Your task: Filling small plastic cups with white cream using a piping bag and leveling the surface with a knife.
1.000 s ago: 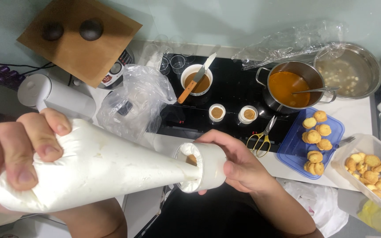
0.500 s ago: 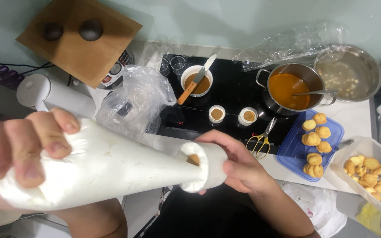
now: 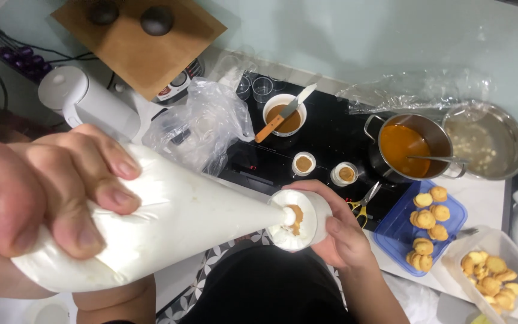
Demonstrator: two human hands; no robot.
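Piping bag (image 3: 169, 225): big and white, full of cream, it lies across the front; its tip touches the small cup.
Left hand (image 3: 37, 198): closed tight around the wide end of the piping bag.
Right hand (image 3: 337, 231): wrapped around the small cup (image 3: 298, 222), holding it at the bag's tip.
Pot (image 3: 412, 147): behind and right of the cup, with orange sauce and a spoon.
Blue tray (image 3: 391, 231): right of the cup, with small round cookies.
Two little jars (image 3: 304, 163): just behind the cup, on the black stove.
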